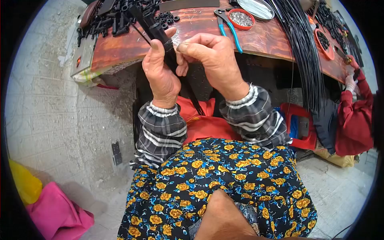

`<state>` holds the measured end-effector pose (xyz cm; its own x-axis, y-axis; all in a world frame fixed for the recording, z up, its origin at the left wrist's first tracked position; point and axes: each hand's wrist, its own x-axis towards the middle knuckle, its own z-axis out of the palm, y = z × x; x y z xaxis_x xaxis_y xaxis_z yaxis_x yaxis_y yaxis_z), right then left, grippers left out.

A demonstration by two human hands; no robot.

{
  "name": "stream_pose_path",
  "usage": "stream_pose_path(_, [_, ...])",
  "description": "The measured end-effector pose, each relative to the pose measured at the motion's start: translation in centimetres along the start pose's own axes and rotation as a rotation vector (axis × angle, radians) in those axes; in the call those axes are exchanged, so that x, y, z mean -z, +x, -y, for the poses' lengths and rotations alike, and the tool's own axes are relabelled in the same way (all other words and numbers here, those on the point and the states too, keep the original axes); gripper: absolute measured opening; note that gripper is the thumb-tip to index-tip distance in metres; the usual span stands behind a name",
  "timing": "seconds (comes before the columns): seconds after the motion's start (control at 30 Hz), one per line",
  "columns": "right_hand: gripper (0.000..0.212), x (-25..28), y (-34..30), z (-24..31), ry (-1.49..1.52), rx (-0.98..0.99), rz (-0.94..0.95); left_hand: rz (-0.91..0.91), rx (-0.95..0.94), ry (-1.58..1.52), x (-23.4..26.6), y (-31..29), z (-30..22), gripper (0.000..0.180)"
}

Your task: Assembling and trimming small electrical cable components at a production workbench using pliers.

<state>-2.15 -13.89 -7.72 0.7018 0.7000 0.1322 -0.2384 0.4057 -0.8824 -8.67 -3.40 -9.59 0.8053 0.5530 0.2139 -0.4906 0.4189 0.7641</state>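
My left hand (162, 80) is closed round a black umbrella shaft (158, 32) with a dark collar, holding it upright and tilted near the table's front edge. Its lower end slants down toward the red cloth on my lap. Thumb and index finger of my right hand (219, 60) are pinched close beside the collar. Whatever sits between those fingertips is too small to make out. Beyond my hands lie small black rings (166, 18) and a heap of black tubular parts (120, 20). Blue-handled pliers (231, 34) rest to the right of them.
On the wooden table (192, 30) stand a red dish (242, 29) of small metal bits and a metal tray of thin pins. A bundle of black rods (306, 52) hangs over the edge. A co-worker's red sleeve (356, 116) is at right, near a red stool (302, 143).
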Motion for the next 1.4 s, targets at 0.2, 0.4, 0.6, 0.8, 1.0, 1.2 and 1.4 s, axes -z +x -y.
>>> stream_pose_path(0.2, [0.013,0.2,0.8,-1.4,-0.967,0.915,-0.212,0.005,-0.059,0.002,0.2,0.6,0.4,0.048])
stream_pose_path(0.4, [0.022,2.5,1.3,-0.4,-1.206,1.047,-0.137,0.032,-0.034,-0.008,-0.4,0.9,1.0,0.053])
stream_pose_path(0.6, [0.025,1.4,0.9,1.4,-0.294,-0.110,0.187,0.004,0.012,0.103,-0.5,0.1,0.3,0.063])
stream_pose_path(0.8, [0.042,5.8,1.8,1.8,-1.709,0.429,-0.278,0.078,-0.013,0.012,1.2,0.4,-0.6,0.064])
stream_pose_path(1.0, [0.029,9.8,2.3,-1.1,-1.878,0.363,-0.317,0.098,0.003,-0.007,1.5,0.5,-0.8,0.065])
stream_pose_path(1.2, [0.034,8.7,0.0,0.7,-1.813,0.349,-0.114,0.102,0.083,-0.050,3.2,0.7,-0.3,0.064])
stream_pose_path(1.4, [0.049,9.6,1.5,0.5,-2.075,0.306,-0.114,0.087,0.097,-0.029,2.1,1.7,-0.3,0.067])
